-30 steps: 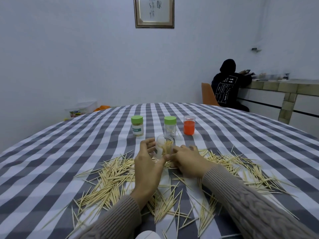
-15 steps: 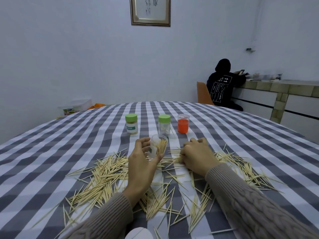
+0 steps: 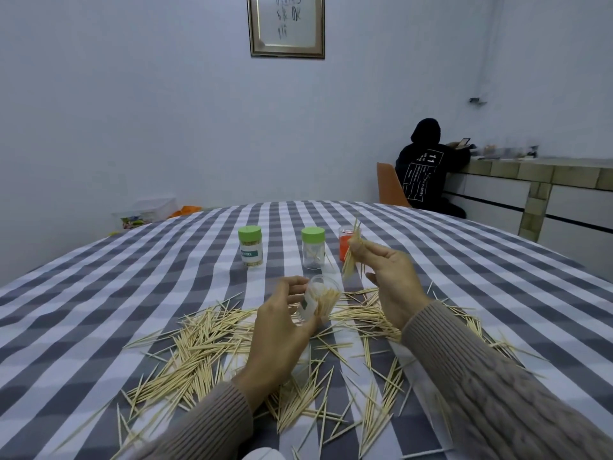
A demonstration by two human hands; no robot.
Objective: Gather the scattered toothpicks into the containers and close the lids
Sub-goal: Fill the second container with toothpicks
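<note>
My left hand (image 3: 282, 323) grips a clear open toothpick container (image 3: 317, 299), tilted with its mouth to the right and partly filled with toothpicks. My right hand (image 3: 388, 277) is raised above the table and pinches a small bundle of toothpicks (image 3: 351, 257) just right of and above the container's mouth. Many scattered toothpicks (image 3: 199, 346) lie on the checked tablecloth around and under both hands. Behind stand two green-lidded containers, one full (image 3: 251, 246) and one almost empty (image 3: 312, 248), and an orange container (image 3: 345, 247) partly hidden by the bundle.
The round table with grey-and-white checked cloth (image 3: 99, 293) fills the view. A white round object (image 3: 262, 454) shows at the bottom edge. A person in a dark hoodie (image 3: 424, 167) sits at a counter far right. A plastic box (image 3: 146, 212) lies beyond the table at left.
My right hand has lifted off the table with a pinched bundle of toothpicks and come up beside the container's mouth. My left hand still holds the container in about the same place.
</note>
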